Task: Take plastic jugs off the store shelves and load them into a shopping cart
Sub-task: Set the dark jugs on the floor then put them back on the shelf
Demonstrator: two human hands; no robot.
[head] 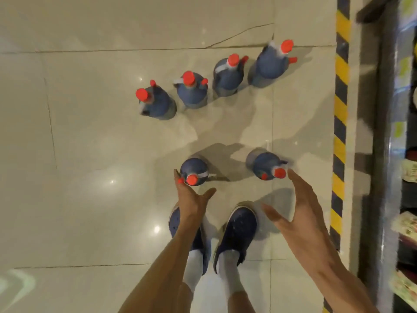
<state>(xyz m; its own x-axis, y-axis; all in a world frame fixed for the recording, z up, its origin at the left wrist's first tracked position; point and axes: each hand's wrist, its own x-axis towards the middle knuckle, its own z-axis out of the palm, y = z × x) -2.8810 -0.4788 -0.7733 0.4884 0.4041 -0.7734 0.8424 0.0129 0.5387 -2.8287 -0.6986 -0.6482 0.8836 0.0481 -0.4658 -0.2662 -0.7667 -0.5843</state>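
Several dark blue plastic jugs with red caps stand upright on the tiled floor. Two are close to my feet: the near left jug (194,171) and the near right jug (268,166). My left hand (191,197) is spread open just below the near left jug, its fingers beside the jug's red cap. My right hand (297,206) is spread open just below and right of the near right jug, fingertips close to its cap. Neither hand grips anything. A row of several more jugs (228,76) stands farther away. No shopping cart is in view.
Store shelving (404,154) with packaged goods runs along the right edge. A yellow and black hazard stripe (340,123) marks the floor in front of it. My two blue shoes (237,227) stand behind the near jugs. Pale tiled floor (90,154) spreads to the left.
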